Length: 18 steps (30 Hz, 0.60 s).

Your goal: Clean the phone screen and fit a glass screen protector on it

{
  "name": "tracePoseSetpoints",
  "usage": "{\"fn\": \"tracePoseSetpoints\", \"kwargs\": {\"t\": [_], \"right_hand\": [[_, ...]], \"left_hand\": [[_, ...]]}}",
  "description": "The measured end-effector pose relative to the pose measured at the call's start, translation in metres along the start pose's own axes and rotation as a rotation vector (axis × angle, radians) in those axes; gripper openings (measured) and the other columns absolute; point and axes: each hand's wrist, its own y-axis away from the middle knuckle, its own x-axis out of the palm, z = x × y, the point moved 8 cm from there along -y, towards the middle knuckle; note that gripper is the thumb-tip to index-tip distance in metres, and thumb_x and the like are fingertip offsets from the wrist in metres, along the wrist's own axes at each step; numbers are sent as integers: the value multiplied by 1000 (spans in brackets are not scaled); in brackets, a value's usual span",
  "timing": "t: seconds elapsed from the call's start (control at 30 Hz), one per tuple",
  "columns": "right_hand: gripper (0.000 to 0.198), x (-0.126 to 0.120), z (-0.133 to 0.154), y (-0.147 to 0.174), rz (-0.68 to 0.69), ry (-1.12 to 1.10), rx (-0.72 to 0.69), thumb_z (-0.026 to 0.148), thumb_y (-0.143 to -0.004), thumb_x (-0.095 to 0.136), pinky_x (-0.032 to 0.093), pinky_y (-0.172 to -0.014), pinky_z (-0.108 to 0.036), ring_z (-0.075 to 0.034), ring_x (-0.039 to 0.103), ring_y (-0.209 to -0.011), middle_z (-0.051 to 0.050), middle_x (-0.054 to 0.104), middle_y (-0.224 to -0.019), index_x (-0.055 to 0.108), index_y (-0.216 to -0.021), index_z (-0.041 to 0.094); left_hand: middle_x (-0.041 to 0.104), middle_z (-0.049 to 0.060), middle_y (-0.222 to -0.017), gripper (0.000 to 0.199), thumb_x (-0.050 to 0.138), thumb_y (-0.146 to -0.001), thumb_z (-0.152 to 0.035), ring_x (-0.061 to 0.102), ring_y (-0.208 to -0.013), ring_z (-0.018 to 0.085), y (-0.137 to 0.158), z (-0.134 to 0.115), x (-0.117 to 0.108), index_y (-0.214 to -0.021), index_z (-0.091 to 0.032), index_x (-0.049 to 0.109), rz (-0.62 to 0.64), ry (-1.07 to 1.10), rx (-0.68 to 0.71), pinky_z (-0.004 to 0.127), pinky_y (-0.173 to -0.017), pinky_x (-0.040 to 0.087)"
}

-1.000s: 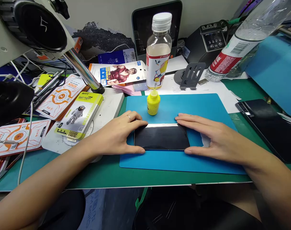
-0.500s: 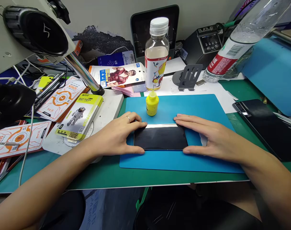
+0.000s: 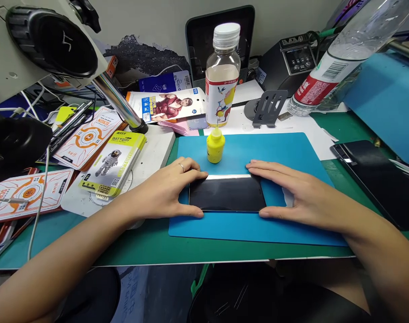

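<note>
A black smartphone (image 3: 226, 195) lies flat, long side towards me, on a blue work mat (image 3: 224, 227). My left hand (image 3: 172, 187) grips its left end, thumb on the near edge and index finger on the far edge. At the other end, my right hand (image 3: 288, 190) holds the phone the same way, thumb near and fingers along the far corner. Something small and white (image 3: 287, 197) shows under my right palm; I cannot make out what it is. Just beyond the phone stands a small yellow dropper bottle (image 3: 215, 147) with a thin tip.
A yellow battery box (image 3: 113, 163) and orange-white screen boxes (image 3: 90, 137) lie left, below a microscope stand (image 3: 119, 103). Behind the mat stand a drink bottle (image 3: 222, 80) and a grey phone stand (image 3: 269, 108). Another dark phone (image 3: 376, 179) and a tilted water bottle (image 3: 328, 74) are right.
The view has shifted very slightly. Both hands keep the same hold on the phone, and nothing else has visibly moved.
</note>
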Motion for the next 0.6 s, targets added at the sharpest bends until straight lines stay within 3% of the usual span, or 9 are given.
{"fn": "tracePoseSetpoints", "kwargs": {"t": [0.6], "right_hand": [[73,-5,6,2,-28,1,-30,55,-89,72,51,-115,-48,-34,59,-139,-15,58,-155,59,-148,15]], "left_hand": [[59,12,-131,70,74,-89,-59,58,-122,29,0,-2,1,-143,-19,56,1,-19,-8,44,-102,54]]}}
